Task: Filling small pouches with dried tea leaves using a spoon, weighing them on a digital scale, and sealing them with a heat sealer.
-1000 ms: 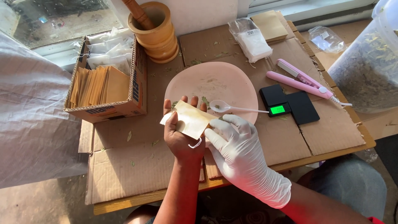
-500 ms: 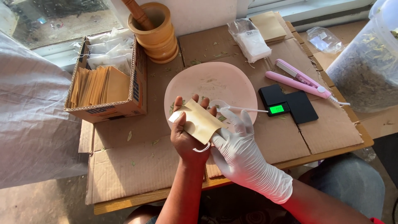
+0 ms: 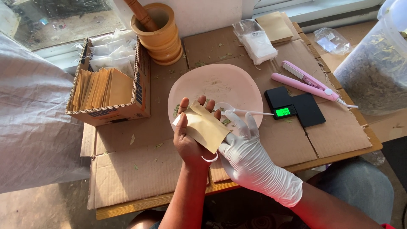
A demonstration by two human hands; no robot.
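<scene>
Two hands meet over the near edge of the pale pink round plate [image 3: 237, 82], and between them is a small flat tan paper envelope [image 3: 205, 126]. You are handling something light, thin and easily creased; it will buckle if pinched at the middle, so, in my judgement, the edges and corners are the sound places to grip. Your bare left hand [image 3: 190, 138] is half open, palm up, fingers spread behind the envelope and supporting it, a white loop of string [image 3: 210, 159] hanging at the wrist. Your right hand, in a white disposable glove [image 3: 246, 152], is loosely curled against the envelope's right edge; whether it also grips the white plastic spoon [image 3: 241, 111] lying toward the small black digital scale [image 3: 292, 109] I cannot tell.
</scene>
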